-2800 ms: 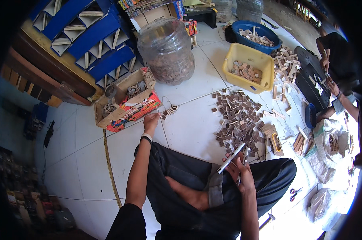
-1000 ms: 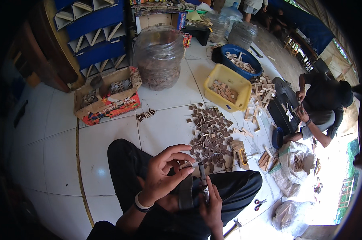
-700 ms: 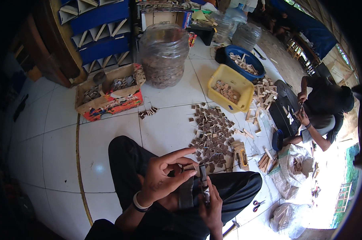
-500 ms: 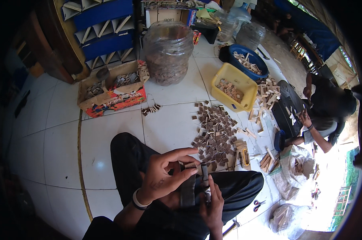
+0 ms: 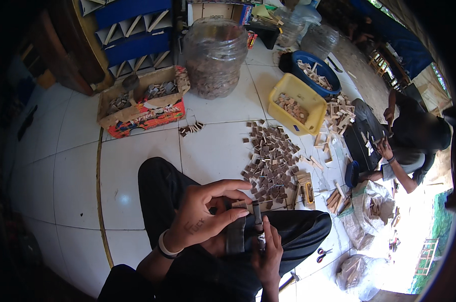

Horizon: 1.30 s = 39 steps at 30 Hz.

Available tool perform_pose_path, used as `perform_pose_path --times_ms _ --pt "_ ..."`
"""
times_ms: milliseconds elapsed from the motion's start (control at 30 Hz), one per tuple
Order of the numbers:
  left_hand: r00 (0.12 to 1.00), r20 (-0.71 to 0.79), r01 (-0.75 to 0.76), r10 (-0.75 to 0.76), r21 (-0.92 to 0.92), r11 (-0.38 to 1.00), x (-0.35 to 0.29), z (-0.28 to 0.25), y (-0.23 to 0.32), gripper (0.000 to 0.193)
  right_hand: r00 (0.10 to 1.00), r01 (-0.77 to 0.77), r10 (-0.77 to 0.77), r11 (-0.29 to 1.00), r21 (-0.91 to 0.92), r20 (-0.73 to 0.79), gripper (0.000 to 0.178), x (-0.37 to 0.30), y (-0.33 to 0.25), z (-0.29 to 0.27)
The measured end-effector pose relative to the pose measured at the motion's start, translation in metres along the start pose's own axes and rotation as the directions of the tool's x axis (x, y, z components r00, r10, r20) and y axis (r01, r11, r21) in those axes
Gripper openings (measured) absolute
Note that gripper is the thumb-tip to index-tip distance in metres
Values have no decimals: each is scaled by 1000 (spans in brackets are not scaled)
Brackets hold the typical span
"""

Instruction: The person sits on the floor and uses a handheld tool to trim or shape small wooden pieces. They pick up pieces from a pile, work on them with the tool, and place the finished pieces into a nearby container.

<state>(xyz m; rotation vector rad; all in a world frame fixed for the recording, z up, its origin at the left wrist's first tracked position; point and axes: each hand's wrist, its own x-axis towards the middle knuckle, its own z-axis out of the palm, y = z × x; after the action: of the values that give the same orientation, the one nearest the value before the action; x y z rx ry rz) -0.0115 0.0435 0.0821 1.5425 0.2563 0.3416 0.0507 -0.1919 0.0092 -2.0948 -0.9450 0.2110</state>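
Small wooden piece [image 5: 239, 205] pinched in the left grip [image 5: 202, 215], slim tool [image 5: 258, 215] held in the right grip [image 5: 268, 251]

The wooden piece is raised above the person's crossed legs [image 5: 303, 229], just beside the tip of the tool. By its look it should be very light and stiff, dry rather than slippery, and thin enough that a hard squeeze or a twist might split it. Its edges seem the best place to take hold, leaving the flat face free.

The left grip is drawn in to a narrow pinch: thumb below, fingers above, with the piece between them and its pale face showing. The right grip is wrapped around the lower part of the tool, which stands roughly upright with its dark, flat end past the fingers. The hands' shadow and the small scale make it hard to tell whether tool and piece touch. Beyond them, a pile [image 5: 272, 163] of similar brown squares lies on the tiled floor [image 5: 122, 166].
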Motion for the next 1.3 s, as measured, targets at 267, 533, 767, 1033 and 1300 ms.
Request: perform_pose_path --times_ms 267,533,767,1033,1300 --pt "1000 6 4 -4 34 999 1 -2 4 44 998 42 -41 999 13 -41 65 4 -8 2" --pt "1000 1 27 -27 8 1000 -2 -7 5 42 999 25 -23 997 78 -27 62 3 -15 4" --pt "998 -2 68 -68 -5 998 -3 -15 5 42 1000 21 -19 997 77 -17 61 4 -20 7" --pt "996 -9 91 -92 -75 993 -6 -21 7 42 999 34 -33 998 60 -3 62 9 -28 9" --pt "998 33 57 -54 -119 991 -15 -24 -9 48 995 -47 36 991 126 90 68 2 -19 7"
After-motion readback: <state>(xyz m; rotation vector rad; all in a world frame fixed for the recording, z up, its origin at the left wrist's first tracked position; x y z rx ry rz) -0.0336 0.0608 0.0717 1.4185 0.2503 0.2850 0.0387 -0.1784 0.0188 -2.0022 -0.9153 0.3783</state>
